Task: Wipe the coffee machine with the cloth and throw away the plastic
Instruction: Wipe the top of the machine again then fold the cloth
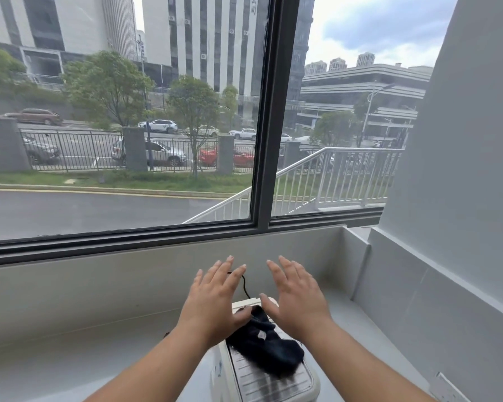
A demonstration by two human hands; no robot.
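Both hands [215, 303] [295, 300] hover, fingers spread (empty), above the dark cloth [266, 345].

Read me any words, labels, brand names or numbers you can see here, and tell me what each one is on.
"公司": on the tall building outside the window, running down its upper right edge; it is faint, so this reading is unsure.
Small white tag on the dark cloth: too small to read.
Blue marks on the coffee machine's left side: too blurred to read.
Nothing else legible.
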